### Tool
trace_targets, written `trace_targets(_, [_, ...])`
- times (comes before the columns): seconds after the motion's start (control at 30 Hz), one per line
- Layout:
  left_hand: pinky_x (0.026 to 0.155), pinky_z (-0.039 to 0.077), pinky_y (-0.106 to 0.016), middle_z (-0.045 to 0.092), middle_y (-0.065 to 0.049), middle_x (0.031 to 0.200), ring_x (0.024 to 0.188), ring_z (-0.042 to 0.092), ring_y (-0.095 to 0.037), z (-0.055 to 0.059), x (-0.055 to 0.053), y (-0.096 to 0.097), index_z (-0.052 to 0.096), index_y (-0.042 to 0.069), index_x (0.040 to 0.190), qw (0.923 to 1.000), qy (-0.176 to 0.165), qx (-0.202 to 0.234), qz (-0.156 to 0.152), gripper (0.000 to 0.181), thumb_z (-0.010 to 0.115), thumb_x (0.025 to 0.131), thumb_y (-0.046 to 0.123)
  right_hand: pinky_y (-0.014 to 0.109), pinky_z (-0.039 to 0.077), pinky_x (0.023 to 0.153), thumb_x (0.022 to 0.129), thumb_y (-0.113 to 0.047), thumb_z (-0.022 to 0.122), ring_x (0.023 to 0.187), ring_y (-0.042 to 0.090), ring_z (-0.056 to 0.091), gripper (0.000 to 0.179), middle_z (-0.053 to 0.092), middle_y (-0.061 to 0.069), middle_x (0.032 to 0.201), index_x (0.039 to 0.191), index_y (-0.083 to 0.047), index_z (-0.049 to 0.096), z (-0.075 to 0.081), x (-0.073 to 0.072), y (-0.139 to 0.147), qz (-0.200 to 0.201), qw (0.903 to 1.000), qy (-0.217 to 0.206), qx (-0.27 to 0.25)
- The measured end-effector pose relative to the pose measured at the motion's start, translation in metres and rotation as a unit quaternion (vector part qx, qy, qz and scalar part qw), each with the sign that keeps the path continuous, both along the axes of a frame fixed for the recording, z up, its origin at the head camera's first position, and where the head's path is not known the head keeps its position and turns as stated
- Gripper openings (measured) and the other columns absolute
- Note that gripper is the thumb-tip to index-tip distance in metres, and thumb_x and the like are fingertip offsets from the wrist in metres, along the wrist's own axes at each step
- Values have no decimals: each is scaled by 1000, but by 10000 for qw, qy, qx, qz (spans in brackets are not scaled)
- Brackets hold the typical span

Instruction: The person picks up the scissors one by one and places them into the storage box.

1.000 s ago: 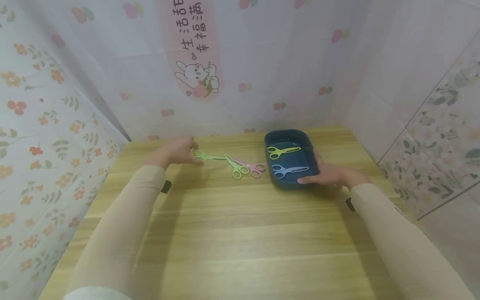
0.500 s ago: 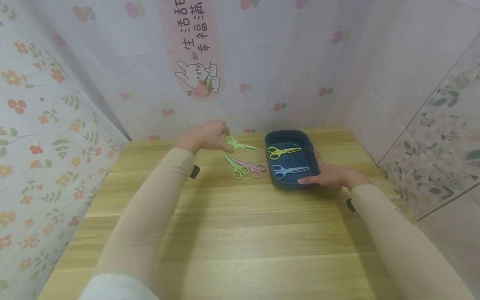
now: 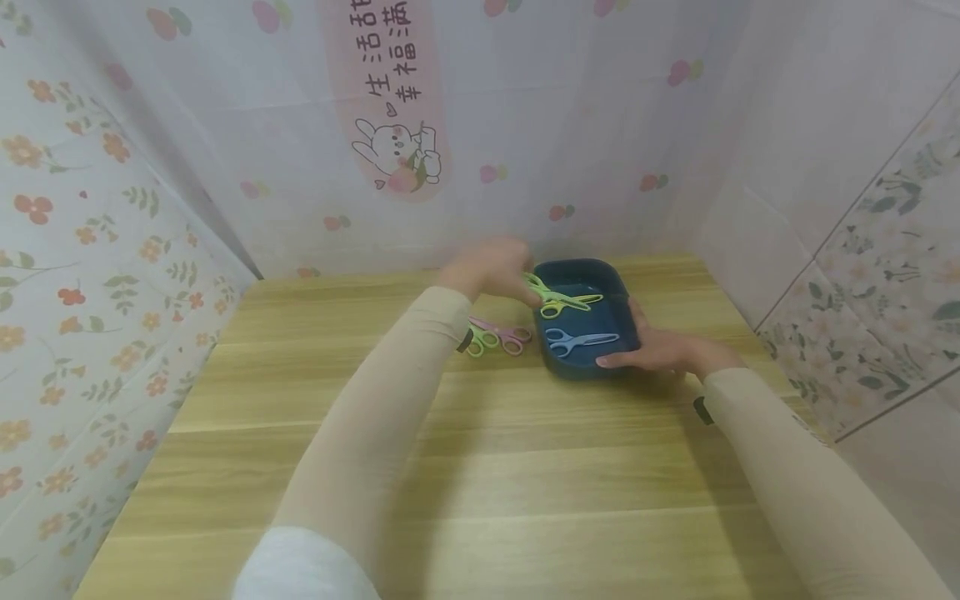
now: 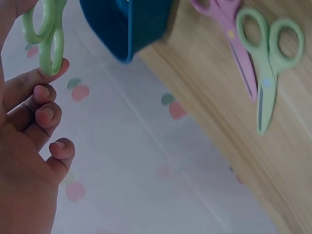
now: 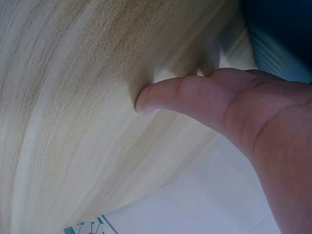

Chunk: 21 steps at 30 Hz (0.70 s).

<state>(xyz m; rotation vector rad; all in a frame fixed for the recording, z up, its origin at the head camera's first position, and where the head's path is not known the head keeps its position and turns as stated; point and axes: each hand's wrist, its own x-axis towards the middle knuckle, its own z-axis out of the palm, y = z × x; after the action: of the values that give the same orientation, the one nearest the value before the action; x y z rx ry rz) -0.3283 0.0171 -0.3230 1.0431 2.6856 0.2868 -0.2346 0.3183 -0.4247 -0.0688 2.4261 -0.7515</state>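
Note:
My left hand (image 3: 491,265) pinches light green scissors (image 4: 57,41) by the finger loops. Their blades reach over the blue tray (image 3: 602,317) and overlap yellow scissors (image 3: 552,311) lying in it. Closer to the tray's front lie blue scissors (image 3: 581,340). My right hand (image 3: 663,350) holds the tray at its right side, thumb over the rim and fingers along the outer wall. In the right wrist view, a finger (image 5: 180,95) of that hand reaches down to the wooden tabletop.
Left of the tray, pink scissors (image 4: 240,56) and a second pair of green scissors (image 4: 266,80) lie on the wooden table (image 3: 480,467), partly behind my left wrist in the head view. A printed curtain (image 3: 480,125) hangs along the table's back edge.
My left hand has carried the green scissors rightward from the table's left part to over the tray. The right hand and the tray have stayed where they were.

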Motion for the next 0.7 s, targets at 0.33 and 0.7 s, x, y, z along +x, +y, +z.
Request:
trace_targets(0.33, [70,46,-31,59,4,87,80,53,-15,-16,-1,29,56,19,79,9977,461,-486,126,46,84,81,55,80,34,116,87,-70,74,155,63,13,148,-23,33,171,155,-17,-46,-1,-2,0,-71,9997,-178,-129])
trace_targets(0.7, [107,44,-47,72,6,109,105,64,-16,-42,1,46,71,20,109,9934,674,-847,386,50,80,84,62,74,20,126,88,-71,73,157,61,11,147,-20,36,171,157,-10,-42,-2,-2,2,76,9999,72,-18])
